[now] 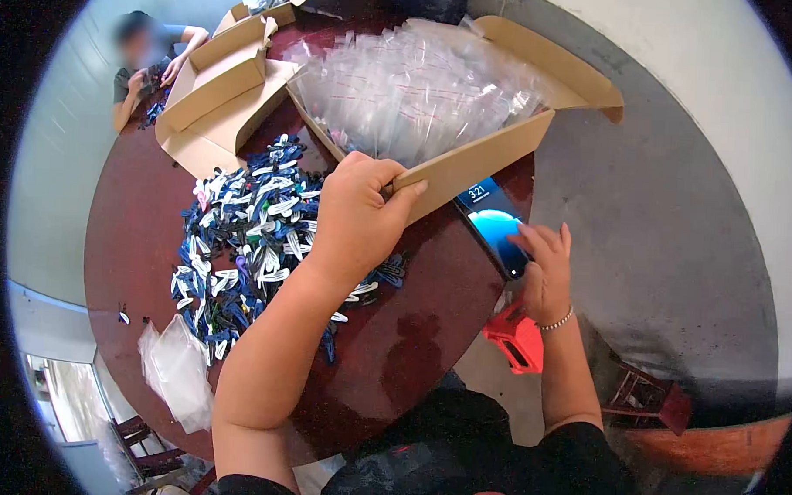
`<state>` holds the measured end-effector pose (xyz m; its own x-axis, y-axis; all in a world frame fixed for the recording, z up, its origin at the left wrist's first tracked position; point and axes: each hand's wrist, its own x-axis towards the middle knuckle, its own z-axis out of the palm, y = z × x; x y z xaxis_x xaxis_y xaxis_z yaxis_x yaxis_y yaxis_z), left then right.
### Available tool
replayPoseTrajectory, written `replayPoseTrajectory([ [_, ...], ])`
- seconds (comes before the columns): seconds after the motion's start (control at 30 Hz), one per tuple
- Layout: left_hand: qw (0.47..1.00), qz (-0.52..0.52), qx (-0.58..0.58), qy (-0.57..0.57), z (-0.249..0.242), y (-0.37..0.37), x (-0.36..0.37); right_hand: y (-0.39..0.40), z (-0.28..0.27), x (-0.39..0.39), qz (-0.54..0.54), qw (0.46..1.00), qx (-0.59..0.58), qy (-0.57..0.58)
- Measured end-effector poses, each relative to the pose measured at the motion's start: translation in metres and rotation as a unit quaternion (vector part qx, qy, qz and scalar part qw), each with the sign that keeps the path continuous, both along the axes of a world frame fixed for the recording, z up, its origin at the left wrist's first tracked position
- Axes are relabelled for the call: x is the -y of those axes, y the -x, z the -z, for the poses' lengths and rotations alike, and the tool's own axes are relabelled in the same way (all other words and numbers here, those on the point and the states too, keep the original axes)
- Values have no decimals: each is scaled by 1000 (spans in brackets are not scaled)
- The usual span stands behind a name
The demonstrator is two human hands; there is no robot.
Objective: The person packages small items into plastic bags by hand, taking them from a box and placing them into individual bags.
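Observation:
My left hand is closed over the near wall of a cardboard box, thumb on the outside. The box is full of clear plastic bags, some printed with red lines. My right hand, with a beaded bracelet at the wrist, is over a phone lying by the table edge. Its fingers are apart, one at or just above the lit screen, which reads 3:21. Left of my left forearm spreads a large heap of snap hair clips, mostly white, blue and black.
On the dark red round table lie a stack of clear bags and a stray clip. Another open cardboard box stands at the back left. A person sits beyond it. A red plastic stool stands below the right edge.

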<state>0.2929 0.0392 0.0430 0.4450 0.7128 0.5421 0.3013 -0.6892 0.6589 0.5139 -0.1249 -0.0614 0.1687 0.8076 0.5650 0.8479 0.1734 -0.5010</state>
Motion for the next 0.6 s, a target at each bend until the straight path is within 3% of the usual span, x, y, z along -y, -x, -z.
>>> replayPoseTrajectory([
  [0.1, 1000, 1, -10, 2, -1, 1, 0, 4, -12, -19, 14, 999, 40, 26],
  [0.17, 999, -3, -41, -6, 1, 3, -2, 4, -13, -27, 45, 998, -49, -22],
  [0.33, 999, -1, -42, -8, 1, 3, -1, -6, 0, -17, 52, 995, -84, -27],
  [0.5, 999, -3, -46, 0, 1, 1, 0, 9, 7, -5, 90, 954, -275, -74],
  [0.6, 1000, -3, -16, -3, 0, -1, 0, 7, 24, 3, 94, 956, -273, -58],
])
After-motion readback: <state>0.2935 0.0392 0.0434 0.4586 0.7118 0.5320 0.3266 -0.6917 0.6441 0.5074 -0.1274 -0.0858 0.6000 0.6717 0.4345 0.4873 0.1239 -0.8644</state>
